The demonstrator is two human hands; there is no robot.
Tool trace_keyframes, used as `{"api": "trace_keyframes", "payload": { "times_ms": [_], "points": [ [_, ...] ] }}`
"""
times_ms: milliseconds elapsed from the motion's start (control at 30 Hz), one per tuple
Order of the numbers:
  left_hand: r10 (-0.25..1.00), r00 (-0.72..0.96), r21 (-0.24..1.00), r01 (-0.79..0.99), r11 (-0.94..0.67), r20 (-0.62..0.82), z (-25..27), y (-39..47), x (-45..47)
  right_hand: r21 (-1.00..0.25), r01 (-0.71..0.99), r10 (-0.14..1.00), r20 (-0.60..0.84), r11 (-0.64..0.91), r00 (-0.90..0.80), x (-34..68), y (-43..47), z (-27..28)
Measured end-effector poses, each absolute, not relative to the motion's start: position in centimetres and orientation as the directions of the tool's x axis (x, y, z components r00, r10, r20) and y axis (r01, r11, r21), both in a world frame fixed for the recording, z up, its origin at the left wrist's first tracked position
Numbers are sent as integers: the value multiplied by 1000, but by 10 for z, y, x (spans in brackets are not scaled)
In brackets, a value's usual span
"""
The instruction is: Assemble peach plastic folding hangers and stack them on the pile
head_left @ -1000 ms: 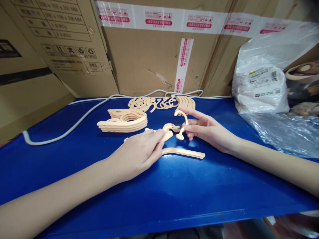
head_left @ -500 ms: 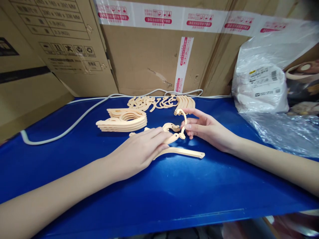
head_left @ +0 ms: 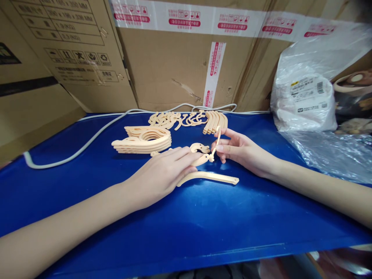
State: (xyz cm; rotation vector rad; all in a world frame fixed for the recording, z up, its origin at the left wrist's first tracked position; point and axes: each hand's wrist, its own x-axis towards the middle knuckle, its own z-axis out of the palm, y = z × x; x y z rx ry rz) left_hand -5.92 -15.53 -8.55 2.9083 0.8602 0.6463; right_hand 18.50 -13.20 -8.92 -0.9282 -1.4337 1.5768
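Observation:
My left hand (head_left: 171,166) is closed on a cream plastic hanger arm (head_left: 201,159), whose holed end sticks out past the fingers. Between thumb and fingers of my right hand (head_left: 236,147) is a cream curved hanger hook (head_left: 216,140), seen nearly edge-on. The hook's lower end meets the tip of the hanger arm; whether it sits in the hole I cannot tell. Just behind lies another curved piece (head_left: 199,147), partly hidden by my left hand. In front, a loose hanger arm (head_left: 212,176) rests on the blue surface.
A stack of folded hangers (head_left: 142,146) stands behind my left hand. Farther back lie loose hooks (head_left: 165,119) and a row of hanger arms (head_left: 215,121). A white cable (head_left: 107,128) runs along the cardboard boxes (head_left: 174,62). Plastic-wrapped goods (head_left: 305,100) sit at right.
My right hand has turned the hook from showing its open curve to nearly edge-on, its lower end against the hanger arm. My left hand has stayed almost in place.

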Motion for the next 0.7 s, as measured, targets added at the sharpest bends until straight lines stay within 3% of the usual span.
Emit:
{"api": "trace_keyframes", "payload": {
  "times_ms": [400, 700],
  "points": [
    [451, 766, 29, 494, -869, 458, -89, -155, -59, -994, -85, 892, -18, -63, -451, 186, -132, -89],
    [441, 770, 12, 492, -871, 462, -90, -153, -59, -996, -62, 905, -30, -62, -423, 186, -133, -88]
  ]
}}
